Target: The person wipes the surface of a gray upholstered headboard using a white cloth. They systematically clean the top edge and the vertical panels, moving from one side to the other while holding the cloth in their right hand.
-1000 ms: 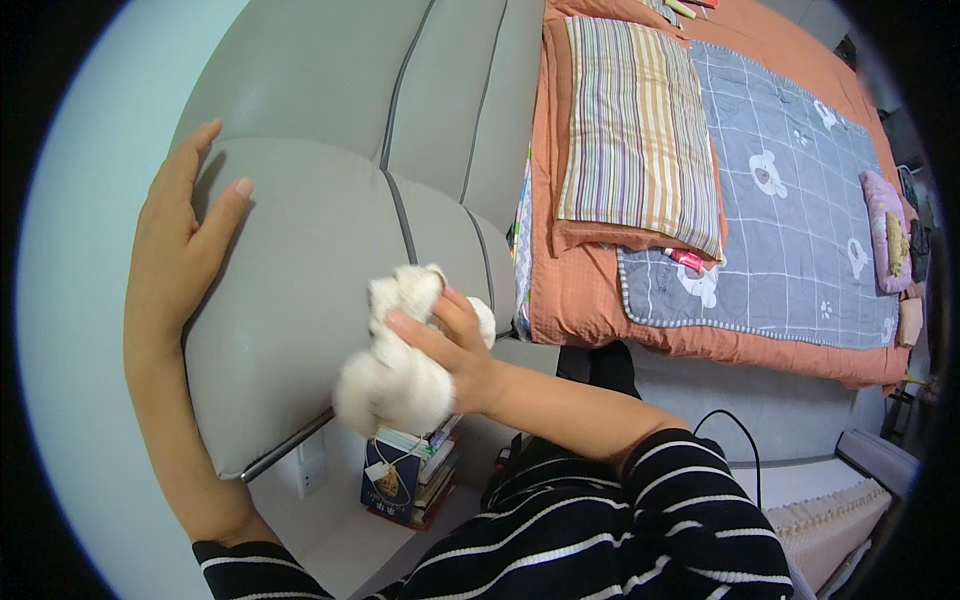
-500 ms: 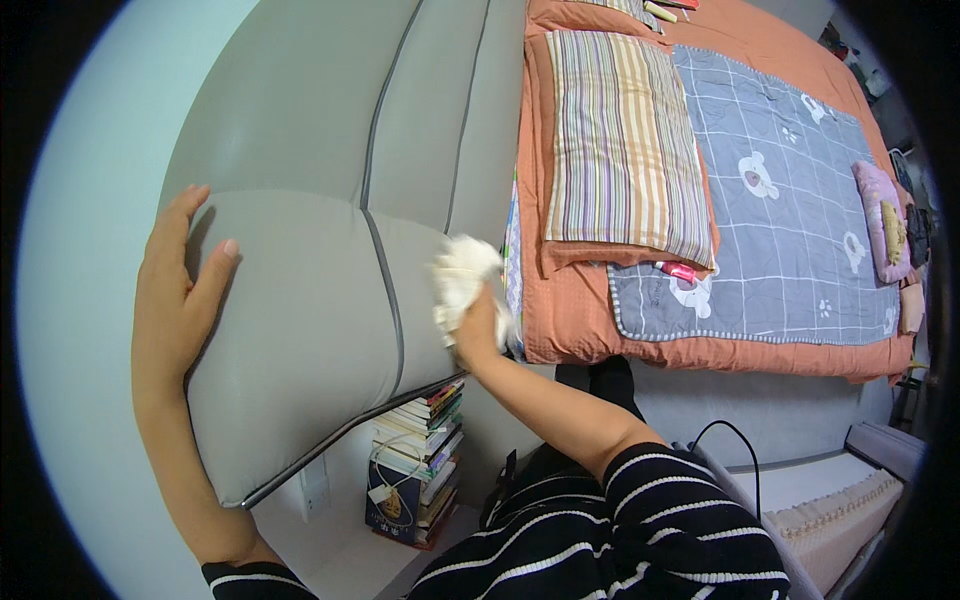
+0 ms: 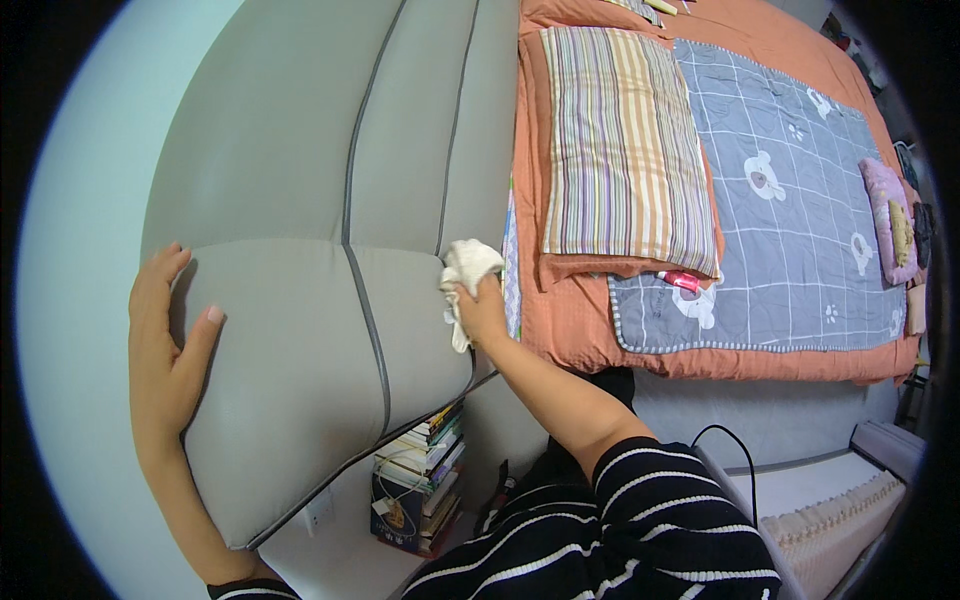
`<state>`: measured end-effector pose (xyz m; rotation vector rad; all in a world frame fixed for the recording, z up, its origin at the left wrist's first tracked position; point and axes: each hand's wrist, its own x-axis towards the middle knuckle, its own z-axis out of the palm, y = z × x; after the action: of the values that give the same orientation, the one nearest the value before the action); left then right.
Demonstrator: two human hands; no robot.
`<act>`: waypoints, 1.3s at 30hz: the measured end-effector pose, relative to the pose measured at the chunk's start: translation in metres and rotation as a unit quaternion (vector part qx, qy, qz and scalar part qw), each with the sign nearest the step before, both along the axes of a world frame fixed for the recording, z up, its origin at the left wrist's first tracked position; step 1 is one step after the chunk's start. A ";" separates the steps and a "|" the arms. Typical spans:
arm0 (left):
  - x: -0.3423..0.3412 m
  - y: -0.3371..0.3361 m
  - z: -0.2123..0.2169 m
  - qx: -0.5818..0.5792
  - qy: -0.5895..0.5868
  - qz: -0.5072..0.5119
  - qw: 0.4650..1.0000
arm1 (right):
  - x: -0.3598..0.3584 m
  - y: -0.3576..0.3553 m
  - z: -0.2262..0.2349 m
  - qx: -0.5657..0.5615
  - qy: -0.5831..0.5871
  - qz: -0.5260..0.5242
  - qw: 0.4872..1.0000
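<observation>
- Cloth (image 3: pixel 468 272), white and crumpled, sits mid-frame, clamped in the right hand (image 3: pixel 483 312) against the grey headboard (image 3: pixel 330 200) edge.
- Left hand (image 3: pixel 165 345) lies flat and open at lower left (bracing the padding).
- Wiping likely goes best with firm pressure along the seam.

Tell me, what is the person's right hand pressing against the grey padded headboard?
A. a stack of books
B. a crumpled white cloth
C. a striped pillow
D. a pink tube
B: the right hand grips a crumpled white cloth against the headboard, near the bed-side edge.
</observation>
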<state>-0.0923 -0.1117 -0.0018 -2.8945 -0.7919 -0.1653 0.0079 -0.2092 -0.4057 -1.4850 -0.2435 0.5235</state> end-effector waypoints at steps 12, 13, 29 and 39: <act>0.008 0.001 -0.002 -0.033 0.015 0.004 0.999 | 0.003 -0.009 0.021 0.062 -0.193 0.034 0.979; 0.008 0.002 -0.002 -0.037 0.014 0.008 0.999 | 0.001 -0.021 -0.001 0.009 -0.162 0.031 0.986; 0.015 0.000 0.006 -0.022 0.066 0.048 0.996 | 0.030 -0.012 -0.068 -0.126 -0.062 0.057 0.988; 0.018 -0.002 0.005 -0.001 0.078 0.085 0.993 | 0.016 -0.097 -0.044 -0.290 0.125 0.295 0.902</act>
<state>-0.0740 -0.1137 0.0029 -2.7813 -1.0018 0.0792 0.0239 -0.3059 -0.4493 -1.8932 -0.3567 1.3593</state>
